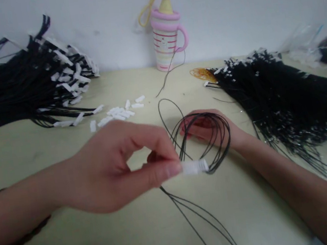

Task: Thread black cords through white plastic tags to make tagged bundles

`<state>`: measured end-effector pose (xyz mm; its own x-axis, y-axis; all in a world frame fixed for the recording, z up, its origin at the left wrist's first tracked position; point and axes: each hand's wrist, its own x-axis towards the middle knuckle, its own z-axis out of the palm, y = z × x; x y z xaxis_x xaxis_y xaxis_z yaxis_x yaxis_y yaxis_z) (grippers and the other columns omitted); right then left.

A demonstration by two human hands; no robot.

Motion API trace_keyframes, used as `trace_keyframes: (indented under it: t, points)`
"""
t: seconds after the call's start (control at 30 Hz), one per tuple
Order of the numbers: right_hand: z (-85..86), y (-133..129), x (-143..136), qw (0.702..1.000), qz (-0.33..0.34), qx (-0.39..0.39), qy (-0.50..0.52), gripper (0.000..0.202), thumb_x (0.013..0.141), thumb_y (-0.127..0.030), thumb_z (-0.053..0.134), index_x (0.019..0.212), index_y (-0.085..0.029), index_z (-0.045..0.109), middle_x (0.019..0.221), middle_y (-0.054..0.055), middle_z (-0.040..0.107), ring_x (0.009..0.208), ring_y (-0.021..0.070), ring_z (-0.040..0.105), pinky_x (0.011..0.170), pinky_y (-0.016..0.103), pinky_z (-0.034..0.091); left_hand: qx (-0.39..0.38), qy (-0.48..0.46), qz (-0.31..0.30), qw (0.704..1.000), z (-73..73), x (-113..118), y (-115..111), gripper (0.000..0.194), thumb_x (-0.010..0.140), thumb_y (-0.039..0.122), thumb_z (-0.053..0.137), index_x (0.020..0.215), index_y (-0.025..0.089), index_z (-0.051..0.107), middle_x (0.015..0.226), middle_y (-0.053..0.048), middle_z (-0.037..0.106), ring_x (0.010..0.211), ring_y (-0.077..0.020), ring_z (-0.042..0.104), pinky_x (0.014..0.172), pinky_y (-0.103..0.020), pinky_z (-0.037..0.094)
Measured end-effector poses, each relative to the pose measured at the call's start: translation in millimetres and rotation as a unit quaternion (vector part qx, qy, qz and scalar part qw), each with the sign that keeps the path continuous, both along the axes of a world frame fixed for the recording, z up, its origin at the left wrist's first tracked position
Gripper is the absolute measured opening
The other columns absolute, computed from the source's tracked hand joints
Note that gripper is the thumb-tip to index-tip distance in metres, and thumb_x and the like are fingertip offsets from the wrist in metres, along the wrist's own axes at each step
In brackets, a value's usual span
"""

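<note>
In the head view my left hand (120, 161) reaches in from the left, thumb and forefinger pinched on a small white connector (194, 167). Thin black wires (227, 129) run from the connector and bend round in loose loops; several loose ends hang below toward the table's near edge. Behind the loops is my right hand (207, 120), its fingers curled closed where the wires pass. The loops partly cover its fingertips, and the picture is blurred there.
Small white connector pieces (116, 115) lie on the table (106, 236) beyond my left hand. A thick bundle of black wires with white ends (18, 86) fills the back left, another black bundle (287, 97) the right. A pink-and-white cup-shaped figure (166, 43) stands by the wall.
</note>
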<state>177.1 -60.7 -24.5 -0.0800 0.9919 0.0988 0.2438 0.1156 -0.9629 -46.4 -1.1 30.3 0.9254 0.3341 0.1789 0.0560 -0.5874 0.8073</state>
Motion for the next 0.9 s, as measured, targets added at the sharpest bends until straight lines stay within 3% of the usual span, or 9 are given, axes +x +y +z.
trace_keyframes:
  t: [0.1,0.17,0.27,0.37,0.4,0.47,0.6,0.73,0.9]
  points:
    - [3.3,2.7,8.1,0.997,0.002,0.016,0.073,0.026,0.075,-0.027,0.064,0.099,-0.019,0.061,0.104,0.007,0.066,0.097,0.0168,0.061,0.084,0.030,0.048,0.184,0.065,-0.101,0.975,-4.5,0.7,-11.7,0.019,0.082,0.024,0.047,0.072,0.023,0.062,0.062,-0.003,0.059,0.065,-0.0160,0.053,0.060,-0.029,0.040]
    - [3.1,5.6,12.4,0.995,-0.025,0.006,0.099,0.029,0.081,-0.028,0.057,0.110,-0.024,0.057,0.112,0.005,0.063,0.103,0.0169,0.059,0.083,0.032,0.049,0.246,0.094,-0.127,0.956,-12.5,3.0,-13.4,0.024,0.085,0.024,0.041,0.072,0.022,0.061,0.064,-0.004,0.058,0.068,-0.0170,0.052,0.062,-0.030,0.038]
    - [1.2,8.4,13.3,0.986,-0.151,0.060,0.037,0.026,0.083,-0.027,0.051,0.108,-0.023,0.058,0.104,0.005,0.065,0.097,0.0160,0.061,0.077,0.031,0.050,0.239,0.106,-0.077,0.962,-25.7,6.9,-7.1,0.024,0.085,0.027,0.040,0.071,0.020,0.058,0.065,-0.002,0.057,0.065,-0.0149,0.050,0.059,-0.028,0.035]
    - [2.0,3.9,3.6,0.944,-0.264,0.178,-0.082,0.015,0.078,-0.023,0.057,0.091,-0.017,0.062,0.083,0.003,0.065,0.076,0.0123,0.061,0.065,0.024,0.047,0.154,0.107,0.046,0.981,-36.3,11.1,5.6,0.020,0.082,0.030,0.046,0.069,0.021,0.057,0.057,0.002,0.055,0.054,-0.0113,0.048,0.052,-0.024,0.033]
    - [3.0,0.5,-2.2,0.937,-0.259,0.202,-0.122,0.011,0.077,-0.021,0.058,0.085,-0.016,0.062,0.077,0.002,0.063,0.067,0.0104,0.058,0.060,0.022,0.045,0.113,0.110,0.088,0.984,-39.0,12.6,10.0,0.019,0.081,0.032,0.047,0.068,0.021,0.057,0.054,0.003,0.054,0.050,-0.0105,0.047,0.049,-0.023,0.032]
    - [5.0,-7.7,-16.6,0.939,-0.175,0.221,-0.199,0.006,0.077,-0.020,0.058,0.075,-0.016,0.061,0.065,-0.001,0.058,0.055,0.0073,0.050,0.052,0.020,0.040,0.028,0.113,0.151,0.982,-43.6,15.6,17.9,0.020,0.078,0.034,0.050,0.065,0.021,0.056,0.051,0.003,0.054,0.045,-0.0098,0.045,0.044,-0.022,0.030]
    - [1.9,-19.3,-47.6,0.934,0.024,0.181,-0.306,0.016,0.080,-0.024,0.054,0.070,-0.015,0.061,0.063,0.000,0.058,0.057,0.0076,0.050,0.055,0.020,0.038,-0.063,0.089,0.192,0.975,-49.5,19.8,27.4,0.026,0.077,0.037,0.052,0.057,0.020,0.056,0.051,0.001,0.056,0.047,-0.0108,0.047,0.046,-0.022,0.032]
    - [-7.4,-18.2,-64.3,0.935,0.015,0.129,-0.329,0.020,0.085,-0.026,0.049,0.077,-0.016,0.064,0.080,0.003,0.063,0.067,0.0097,0.054,0.061,0.021,0.040,-0.095,0.068,0.214,0.970,-51.3,21.6,30.2,0.025,0.076,0.035,0.053,0.057,0.019,0.059,0.056,0.000,0.062,0.054,-0.0123,0.054,0.053,-0.023,0.037]
    - [-10.6,-15.0,-65.1,0.946,-0.024,0.122,-0.299,0.012,0.080,-0.023,0.054,0.078,-0.016,0.064,0.074,0.000,0.061,0.059,0.0075,0.050,0.055,0.019,0.037,-0.119,0.062,0.218,0.967,-51.6,22.6,30.5,0.025,0.076,0.035,0.053,0.058,0.019,0.059,0.058,-0.001,0.065,0.056,-0.0132,0.056,0.055,-0.024,0.040]
